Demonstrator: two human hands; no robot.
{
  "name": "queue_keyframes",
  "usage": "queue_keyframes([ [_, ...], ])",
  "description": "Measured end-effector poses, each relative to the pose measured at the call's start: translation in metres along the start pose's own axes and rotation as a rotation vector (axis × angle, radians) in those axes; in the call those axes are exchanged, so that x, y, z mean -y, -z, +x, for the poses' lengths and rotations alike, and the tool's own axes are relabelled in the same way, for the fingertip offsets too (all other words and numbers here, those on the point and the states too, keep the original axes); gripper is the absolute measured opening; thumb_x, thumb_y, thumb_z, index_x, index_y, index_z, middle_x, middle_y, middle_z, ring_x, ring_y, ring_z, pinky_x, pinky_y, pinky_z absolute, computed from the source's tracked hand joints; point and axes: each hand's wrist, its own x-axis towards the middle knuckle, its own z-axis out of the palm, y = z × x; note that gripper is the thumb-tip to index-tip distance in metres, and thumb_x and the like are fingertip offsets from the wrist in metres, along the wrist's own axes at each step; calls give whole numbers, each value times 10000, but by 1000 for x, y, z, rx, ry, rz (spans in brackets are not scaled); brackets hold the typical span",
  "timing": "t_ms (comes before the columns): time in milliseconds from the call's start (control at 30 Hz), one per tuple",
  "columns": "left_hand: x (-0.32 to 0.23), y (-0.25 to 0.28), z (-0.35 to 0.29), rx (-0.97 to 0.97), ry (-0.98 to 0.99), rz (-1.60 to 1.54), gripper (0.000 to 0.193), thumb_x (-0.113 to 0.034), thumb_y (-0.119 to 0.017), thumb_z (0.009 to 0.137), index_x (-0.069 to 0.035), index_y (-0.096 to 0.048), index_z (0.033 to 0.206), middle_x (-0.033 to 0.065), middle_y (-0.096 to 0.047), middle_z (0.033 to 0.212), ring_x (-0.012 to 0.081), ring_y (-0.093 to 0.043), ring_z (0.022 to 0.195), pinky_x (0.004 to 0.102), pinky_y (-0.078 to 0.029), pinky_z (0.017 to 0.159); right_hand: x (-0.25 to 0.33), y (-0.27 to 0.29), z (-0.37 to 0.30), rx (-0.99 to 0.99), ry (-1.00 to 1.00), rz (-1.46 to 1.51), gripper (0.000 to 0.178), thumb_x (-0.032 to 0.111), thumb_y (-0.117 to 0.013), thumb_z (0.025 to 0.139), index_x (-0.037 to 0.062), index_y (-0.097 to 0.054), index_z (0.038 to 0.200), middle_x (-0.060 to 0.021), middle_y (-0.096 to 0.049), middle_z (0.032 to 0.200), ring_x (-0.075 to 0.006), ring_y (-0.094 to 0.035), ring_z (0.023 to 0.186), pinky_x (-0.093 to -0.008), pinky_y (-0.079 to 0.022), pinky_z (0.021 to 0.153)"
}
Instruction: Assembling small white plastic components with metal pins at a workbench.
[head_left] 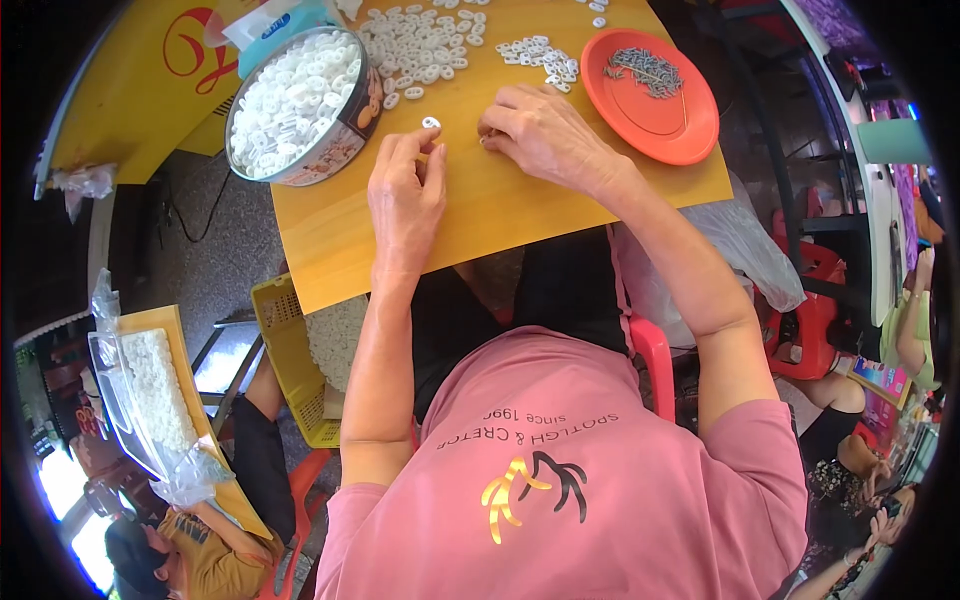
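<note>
My left hand point(408, 190) is over the yellow table point(470, 215), thumb and fingers drawn into a pinch. A small white oval plastic piece with a dark mark point(431, 122) shows right at its fingertips; whether the fingers grip it or it lies on the table, I cannot tell. To the right, my right hand point(540, 130) is closed, its fingers curled down and pressed together. Something tiny and pale peeks out below those fingertips, too small to name. Beyond both hands lie loose white oval pieces point(425, 45) and a smaller group of similar pieces point(540, 55).
A round tin point(350, 140) heaped with white pieces stands at the left. On the right, a red plate point(640, 140) holds small grey metal parts point(650, 72). A yellow crate point(285, 320) stands below the table's left side. Another person point(190, 550) sits at lower left.
</note>
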Motion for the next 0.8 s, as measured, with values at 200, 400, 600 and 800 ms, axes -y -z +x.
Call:
queue_keyframes([
  [200, -8, -6, -6, 65, 114, -170, 164, -61, -649, 906, 21, -663, 1047, 72, -634, 845, 111, -557, 628, 264, -457, 579, 5, -1, -6, -14, -84, 213, 135, 134, -692, 841, 10, -644, 861, -115, -634, 830, -297, -627, 787, -392, -493, 712],
  [400, -23, -18, -13, 149, 368, -720, 179, -102, -630, 951, 16, -657, 1082, 24, -655, 874, 85, -595, 715, 215, -481, 634, 25, 9, -21, -106, -409, 745, 187, 168, -671, 902, -18, -661, 917, -74, -676, 806, -143, -624, 701, -307, -505, 653],
  [600, -46, -30, -21, 18, 189, -574, 173, -23, -621, 937, 22, -643, 1102, 54, -645, 906, 115, -614, 769, 236, -494, 696, 29, 21, -36, -174, -575, 1022, 219, 201, -669, 917, -18, -660, 931, -30, -659, 808, -66, -581, 667, -214, -467, 572],
  [800, -52, -43, -20, -3, -162, -255, 223, 80, -660, 850, 11, -663, 1062, 121, -642, 966, 185, -646, 805, 280, -529, 714, 28, 29, -47, -171, -754, 1073, 267, 205, -669, 892, -60, -661, 923, -88, -697, 790, -127, -647, 697, -274, -526, 656],
])
